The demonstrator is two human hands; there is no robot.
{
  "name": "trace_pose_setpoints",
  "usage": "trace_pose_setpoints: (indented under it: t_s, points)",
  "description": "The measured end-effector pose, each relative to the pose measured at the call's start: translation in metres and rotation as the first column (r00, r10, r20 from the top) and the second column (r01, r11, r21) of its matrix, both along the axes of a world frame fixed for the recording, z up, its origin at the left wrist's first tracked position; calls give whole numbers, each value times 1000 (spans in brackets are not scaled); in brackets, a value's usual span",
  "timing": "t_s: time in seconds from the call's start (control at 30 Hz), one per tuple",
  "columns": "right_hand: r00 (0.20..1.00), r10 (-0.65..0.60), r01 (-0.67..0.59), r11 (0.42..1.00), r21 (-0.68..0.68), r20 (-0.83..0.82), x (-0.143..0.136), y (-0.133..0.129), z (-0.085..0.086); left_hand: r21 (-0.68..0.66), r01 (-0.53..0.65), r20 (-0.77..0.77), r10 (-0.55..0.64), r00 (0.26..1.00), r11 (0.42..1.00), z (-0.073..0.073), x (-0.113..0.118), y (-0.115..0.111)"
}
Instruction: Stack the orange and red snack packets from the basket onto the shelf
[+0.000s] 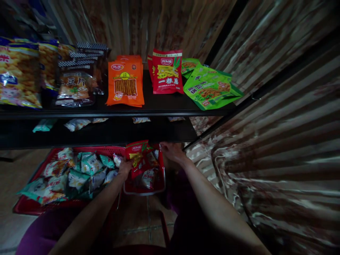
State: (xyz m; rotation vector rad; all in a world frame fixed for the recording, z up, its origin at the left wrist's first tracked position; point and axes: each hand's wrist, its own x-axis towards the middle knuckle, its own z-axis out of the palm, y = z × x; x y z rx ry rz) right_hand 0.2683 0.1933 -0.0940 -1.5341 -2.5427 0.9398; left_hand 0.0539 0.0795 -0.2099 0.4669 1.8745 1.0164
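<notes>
My left hand (125, 166) is closed on the left edge of a red snack bag (137, 156), which stands upright over a small red basket (145, 193). At that basket's far right corner is my right hand (171, 151), its fingers bent at the rim; what they hold, if anything, is too small to make out. Inside the basket lie a white-and-brown packet (148, 179) and other dark packets. To the left, a wider red basket (25, 206) holds several green and white packets (91, 163).
A black shelf (164, 106) above carries orange bags (125, 83), red bags (167, 72), green bags (211, 88), brown bags (75, 83) and yellow-blue bags (20, 74). Below it, a lower shelf (117, 134) holds small packets. A patterned curtain (287, 117) hangs at the right.
</notes>
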Motion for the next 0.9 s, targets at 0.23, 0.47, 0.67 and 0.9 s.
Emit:
trace_pose_setpoints:
  t_s: [0.23, 0.47, 0.67, 0.9]
  points:
    - [830, -350, 177, 903, -391, -434, -12, -12, -10, 145, -10, 281, -32, 959, 989, 63, -20, 0]
    - [402, -682, -5, 665, -747, -611, -44, -18, 7, 207, 63, 452, -153, 879, 976, 96, 5, -6]
    - [257, -794, 88, 587, -805, -551, -69, -19, -1, 184, -2, 425, -78, 902, 983, 117, -6, -5]
    - [205, -820, 31, 550, -834, -534, -81, -20, 8, 258, -101, 420, -17, 907, 961, 128, 0, -4]
